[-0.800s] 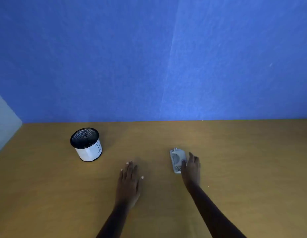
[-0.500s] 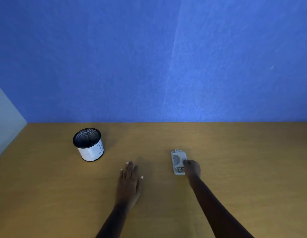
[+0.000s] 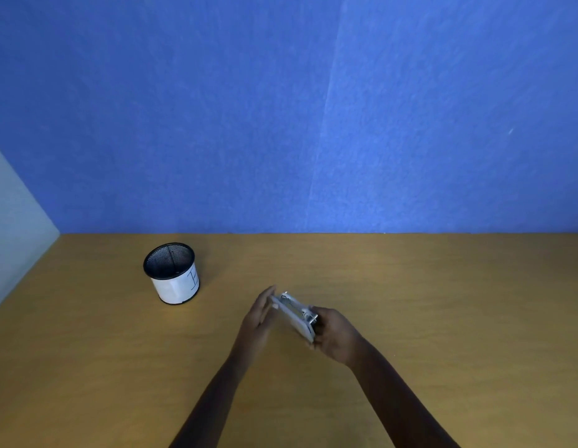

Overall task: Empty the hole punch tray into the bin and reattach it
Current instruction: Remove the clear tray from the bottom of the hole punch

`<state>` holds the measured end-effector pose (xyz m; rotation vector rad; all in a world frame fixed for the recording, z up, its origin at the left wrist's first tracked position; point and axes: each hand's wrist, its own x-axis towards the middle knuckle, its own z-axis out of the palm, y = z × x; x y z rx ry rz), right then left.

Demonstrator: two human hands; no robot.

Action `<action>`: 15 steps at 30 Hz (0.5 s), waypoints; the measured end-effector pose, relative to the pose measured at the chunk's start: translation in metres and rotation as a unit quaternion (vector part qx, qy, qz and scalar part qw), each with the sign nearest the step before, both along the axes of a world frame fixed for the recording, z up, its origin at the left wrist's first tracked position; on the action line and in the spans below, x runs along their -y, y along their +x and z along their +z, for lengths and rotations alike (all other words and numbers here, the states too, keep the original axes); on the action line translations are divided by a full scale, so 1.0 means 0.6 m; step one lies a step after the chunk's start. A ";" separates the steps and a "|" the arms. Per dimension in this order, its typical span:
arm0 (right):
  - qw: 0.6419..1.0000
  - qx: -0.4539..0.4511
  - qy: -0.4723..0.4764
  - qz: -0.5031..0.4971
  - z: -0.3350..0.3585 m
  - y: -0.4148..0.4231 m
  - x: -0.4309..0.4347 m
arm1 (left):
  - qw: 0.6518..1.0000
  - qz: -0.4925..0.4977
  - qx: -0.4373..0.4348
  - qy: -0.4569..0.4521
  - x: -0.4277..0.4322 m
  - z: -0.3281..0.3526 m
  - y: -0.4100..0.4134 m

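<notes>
A small grey hole punch (image 3: 296,316) is lifted off the wooden table (image 3: 442,302) and tilted on its side, its pale underside tray facing me. My right hand (image 3: 337,336) grips its near right end. My left hand (image 3: 259,315) is raised beside its far left end, fingers extended and touching or nearly touching the edge; whether it grips is unclear. The bin (image 3: 171,273), a small black mesh cup wrapped in white paper, stands upright on the table to the left of both hands.
A blue partition wall (image 3: 313,124) closes off the back of the table. A pale wall panel (image 3: 12,227) borders the table's left side. Bare wood stretches to the right of my hands.
My right hand closed on the hole punch, lifted it off the table and turned it on its side. My left hand rose from flat on the table to meet the punch's left end.
</notes>
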<state>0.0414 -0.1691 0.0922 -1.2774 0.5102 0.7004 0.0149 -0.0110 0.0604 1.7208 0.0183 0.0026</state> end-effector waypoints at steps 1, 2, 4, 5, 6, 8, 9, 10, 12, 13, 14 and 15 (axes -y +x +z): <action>1.000 -0.006 0.016 0.011 0.000 -0.001 -0.001 | 1.000 0.002 -0.003 -0.025 -0.004 0.004 0.002; 0.999 -0.013 0.036 0.015 0.002 -0.003 -0.002 | 0.999 0.006 -0.001 -0.044 -0.007 0.008 0.005; 0.997 -0.024 0.069 0.014 0.006 -0.006 -0.003 | 0.999 0.008 0.003 -0.052 -0.018 0.006 0.010; 0.997 -0.027 0.073 0.016 0.005 -0.007 -0.002 | 0.999 0.011 0.000 -0.050 -0.020 0.010 0.010; 0.997 -0.029 0.074 0.021 0.006 -0.009 -0.002 | 0.998 0.015 -0.005 -0.054 -0.019 0.013 0.010; 0.996 -0.028 0.075 0.031 0.005 -0.013 -0.002 | 0.998 0.029 -0.008 -0.063 -0.016 0.018 0.007; 0.996 -0.027 0.081 0.031 0.004 -0.015 -0.001 | 0.997 0.032 -0.010 -0.064 -0.014 0.019 0.007; 0.995 -0.024 0.094 0.030 0.005 -0.017 -0.001 | 0.997 0.031 -0.015 -0.069 -0.012 0.019 0.007; 0.993 -0.015 0.117 0.022 0.007 -0.022 0.000 | 0.996 0.032 -0.039 -0.079 -0.009 0.023 0.006; 0.992 -0.010 0.125 0.017 0.008 -0.024 0.000 | 0.994 0.037 -0.054 -0.088 -0.008 0.023 0.007; 0.991 -0.009 0.136 0.011 0.010 -0.026 -0.001 | 0.992 0.039 -0.069 -0.098 -0.008 0.024 0.007; 0.989 -0.007 0.146 0.002 0.011 -0.027 -0.002 | 0.990 0.040 -0.081 -0.107 -0.006 0.026 0.006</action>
